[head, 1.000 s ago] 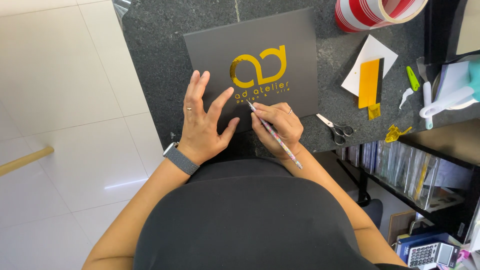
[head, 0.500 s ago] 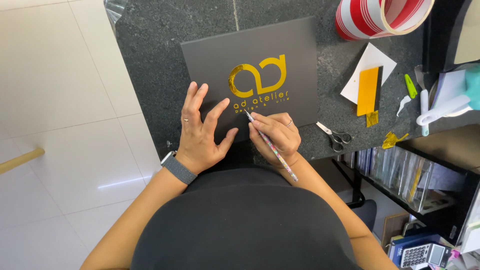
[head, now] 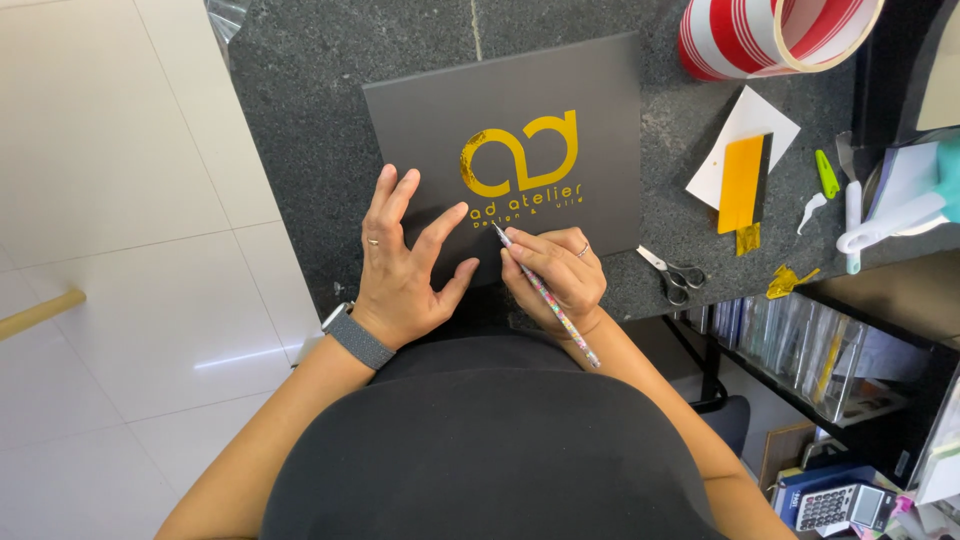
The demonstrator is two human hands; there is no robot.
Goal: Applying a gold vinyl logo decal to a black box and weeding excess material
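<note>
Your dark grey square board (head: 520, 150) with its gold vinyl emblem and lettering lies flat on the speckled black stone counter (head: 300, 120), its near edge just at the counter's front lip, right in front of you. The small gold lettering under the emblem is where the work sits: by the look of it you are picking fine bits of film out of that lettering, and the step seems well along, since the large emblem already stands clean. The next touch calls for a light, shallow point so the letters stay down.

Your right hand (head: 555, 275) rests its heel at the board's near edge, fingers pinched together on a thin patterned weeding pen (head: 545, 295), tip touching the lower row of lettering. Your left hand (head: 405, 265) lies flat on the board to the left of the lettering, fingers spread apart and holding nothing, pressing the board still; a grey watch band wraps that wrist.

Right of the board, small scissors (head: 675, 275) lie on the counter, then a yellow plastic squeegee (head: 742, 185) on a white card, and beyond the board's far right corner a red-and-white striped roll (head: 740, 40).
</note>
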